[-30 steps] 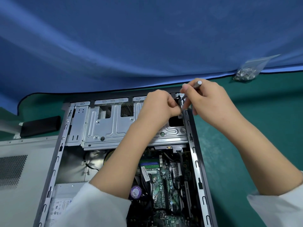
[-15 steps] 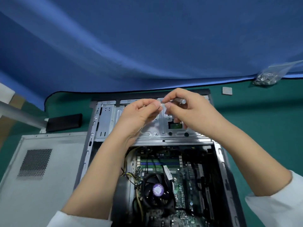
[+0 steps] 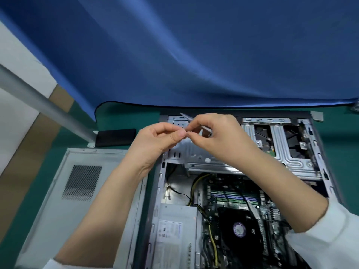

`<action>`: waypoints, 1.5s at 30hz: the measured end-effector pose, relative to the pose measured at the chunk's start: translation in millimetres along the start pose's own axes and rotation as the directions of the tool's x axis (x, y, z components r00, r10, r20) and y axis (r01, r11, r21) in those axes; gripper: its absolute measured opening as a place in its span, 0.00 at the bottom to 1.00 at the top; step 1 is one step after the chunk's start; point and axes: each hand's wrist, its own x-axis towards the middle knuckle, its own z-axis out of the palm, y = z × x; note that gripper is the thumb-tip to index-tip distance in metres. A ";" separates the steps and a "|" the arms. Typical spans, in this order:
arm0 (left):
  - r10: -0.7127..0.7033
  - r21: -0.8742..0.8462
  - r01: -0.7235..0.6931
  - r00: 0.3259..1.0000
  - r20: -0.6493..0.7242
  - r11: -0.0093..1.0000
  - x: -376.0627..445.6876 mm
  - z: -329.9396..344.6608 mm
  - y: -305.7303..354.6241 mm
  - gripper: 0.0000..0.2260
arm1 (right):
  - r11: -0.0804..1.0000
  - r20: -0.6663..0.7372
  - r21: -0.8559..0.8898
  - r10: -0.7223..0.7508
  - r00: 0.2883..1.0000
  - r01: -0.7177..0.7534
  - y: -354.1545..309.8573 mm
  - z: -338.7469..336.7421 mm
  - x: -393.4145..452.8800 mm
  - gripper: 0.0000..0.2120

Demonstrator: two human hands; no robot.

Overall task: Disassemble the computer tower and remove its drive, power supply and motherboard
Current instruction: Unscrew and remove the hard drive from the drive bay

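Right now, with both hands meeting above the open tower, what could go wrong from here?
1. The left hand and right hand pinch fingertips over the drive cage; any small part passed there, too small to see, could drop into the motherboard or CPU fan.
2. The screwdriver, tucked in the right hand, may slip onto the board.
3. Yellow and black cables still run from the power supply; pulling it would strain them.

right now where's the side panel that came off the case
In the head view the side panel lies flat on the green mat, just left of the open case, under the left forearm.
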 end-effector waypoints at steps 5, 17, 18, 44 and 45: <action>0.003 -0.152 -0.008 0.999 -0.032 0.988 -0.7 -28.1 -7.2 0.09 | 0.992 -0.071 0.112 0.066 0.995 -0.058 -15.2 33.7 14.4 0.03; 0.204 0.467 -0.005 0.903 -0.378 0.884 48.9 -87.3 -75.1 0.02 | 0.983 -0.040 -0.160 0.080 0.996 -0.086 7.1 77.3 26.9 0.12; 0.205 0.548 0.032 0.908 -0.365 0.836 57.0 -87.6 -84.2 0.02 | 0.983 -0.049 -0.149 0.100 0.994 -0.106 11.3 79.9 24.8 0.12; 0.127 0.934 0.163 0.969 -0.212 0.318 144.3 -75.1 -109.6 0.11 | 0.993 -0.107 -0.088 0.068 0.992 -0.077 26.0 90.4 21.0 0.11; 0.144 0.931 0.158 0.966 -0.215 0.328 140.5 -75.1 -107.6 0.11 | 0.995 -0.102 -0.062 0.075 0.992 -0.082 26.0 89.7 20.6 0.11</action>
